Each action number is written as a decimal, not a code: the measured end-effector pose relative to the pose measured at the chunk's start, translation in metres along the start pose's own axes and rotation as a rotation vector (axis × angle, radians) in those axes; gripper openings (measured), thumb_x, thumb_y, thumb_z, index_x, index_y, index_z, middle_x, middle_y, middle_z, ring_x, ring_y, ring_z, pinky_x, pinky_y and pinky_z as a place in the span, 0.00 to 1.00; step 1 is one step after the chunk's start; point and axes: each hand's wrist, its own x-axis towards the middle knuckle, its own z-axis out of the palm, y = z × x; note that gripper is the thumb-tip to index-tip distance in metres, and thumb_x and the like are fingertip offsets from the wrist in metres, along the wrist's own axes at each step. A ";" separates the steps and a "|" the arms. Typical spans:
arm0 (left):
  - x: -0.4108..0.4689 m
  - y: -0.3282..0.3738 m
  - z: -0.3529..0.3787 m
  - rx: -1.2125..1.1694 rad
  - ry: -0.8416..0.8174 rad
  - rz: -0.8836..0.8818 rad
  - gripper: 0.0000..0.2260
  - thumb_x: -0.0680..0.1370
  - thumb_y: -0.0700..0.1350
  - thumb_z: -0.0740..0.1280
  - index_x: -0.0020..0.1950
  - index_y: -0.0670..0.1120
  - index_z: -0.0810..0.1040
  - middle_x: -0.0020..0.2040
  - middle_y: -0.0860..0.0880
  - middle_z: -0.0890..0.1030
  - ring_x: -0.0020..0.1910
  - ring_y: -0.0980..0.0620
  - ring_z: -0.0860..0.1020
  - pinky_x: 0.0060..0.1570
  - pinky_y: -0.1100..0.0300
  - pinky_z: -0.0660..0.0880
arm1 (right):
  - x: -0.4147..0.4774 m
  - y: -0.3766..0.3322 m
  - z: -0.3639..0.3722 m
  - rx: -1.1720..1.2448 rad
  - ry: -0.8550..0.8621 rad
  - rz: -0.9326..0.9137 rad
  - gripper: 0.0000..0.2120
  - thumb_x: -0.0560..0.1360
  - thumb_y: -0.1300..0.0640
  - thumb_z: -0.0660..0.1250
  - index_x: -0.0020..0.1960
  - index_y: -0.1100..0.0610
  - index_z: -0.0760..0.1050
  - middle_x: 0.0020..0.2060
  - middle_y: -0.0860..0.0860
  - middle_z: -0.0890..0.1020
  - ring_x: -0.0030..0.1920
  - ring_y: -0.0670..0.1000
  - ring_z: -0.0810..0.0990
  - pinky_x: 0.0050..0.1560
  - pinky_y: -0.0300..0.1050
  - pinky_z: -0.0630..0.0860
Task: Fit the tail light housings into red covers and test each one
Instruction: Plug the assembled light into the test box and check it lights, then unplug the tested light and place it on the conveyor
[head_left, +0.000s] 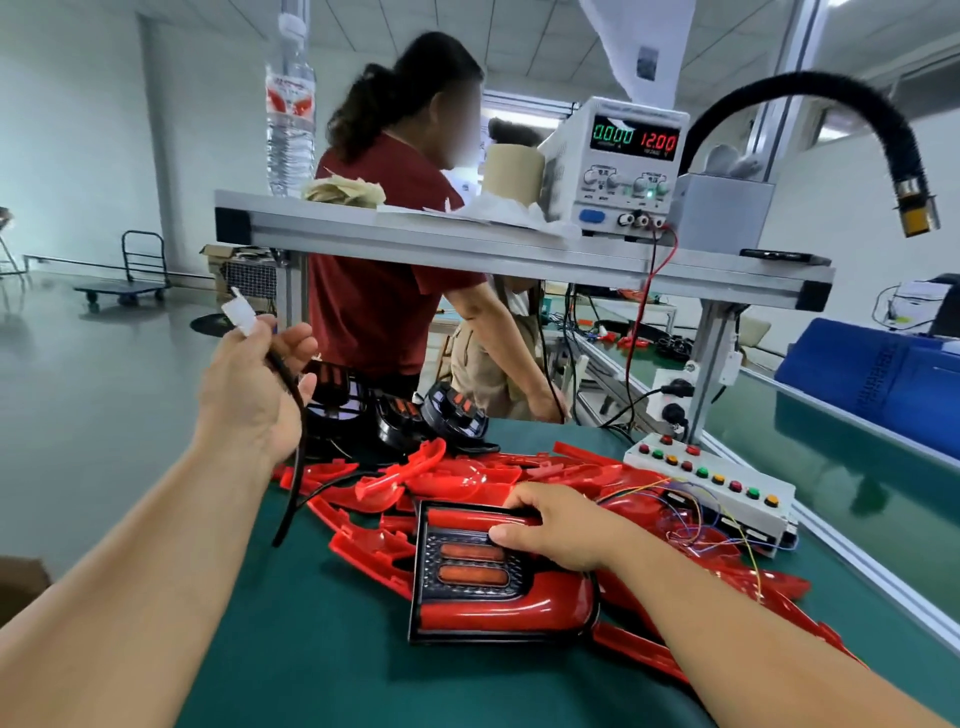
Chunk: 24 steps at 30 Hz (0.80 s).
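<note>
Assembled tail light (498, 603), black housing seated in red cover, lies flat on green table (291, 649), front centre. Right hand (556, 525) grips its top edge, thumb on lens grille. Left hand (254, 389) raised, fingers curled round white connector (240, 312); black cable (293, 447) hangs from it to table. Loose red covers (467, 473) piled behind tail light, bare housings (400, 415) beyond. Button box (711, 483) at right. Power supply (623, 166) on shelf (467, 244) reads 0.000 / 12.00.
</note>
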 end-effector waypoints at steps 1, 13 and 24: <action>0.001 0.002 0.000 -0.031 0.017 -0.022 0.11 0.84 0.48 0.54 0.44 0.53 0.72 0.34 0.58 0.82 0.35 0.61 0.80 0.50 0.53 0.67 | -0.001 0.000 0.001 0.019 0.014 -0.007 0.21 0.74 0.39 0.68 0.59 0.51 0.75 0.57 0.48 0.79 0.57 0.48 0.78 0.62 0.51 0.74; -0.006 0.024 0.005 -0.569 0.051 -0.073 0.18 0.81 0.51 0.59 0.30 0.51 0.67 0.26 0.55 0.63 0.23 0.56 0.60 0.57 0.54 0.69 | -0.007 0.002 -0.008 0.428 0.180 -0.085 0.04 0.76 0.52 0.70 0.50 0.49 0.78 0.44 0.47 0.84 0.41 0.43 0.83 0.42 0.38 0.78; -0.029 -0.003 0.040 -0.675 0.183 -0.105 0.19 0.83 0.56 0.58 0.33 0.50 0.67 0.25 0.56 0.74 0.26 0.59 0.75 0.36 0.69 0.70 | 0.000 -0.008 -0.027 1.034 0.457 0.052 0.08 0.76 0.53 0.70 0.46 0.57 0.81 0.43 0.59 0.86 0.43 0.57 0.85 0.53 0.58 0.81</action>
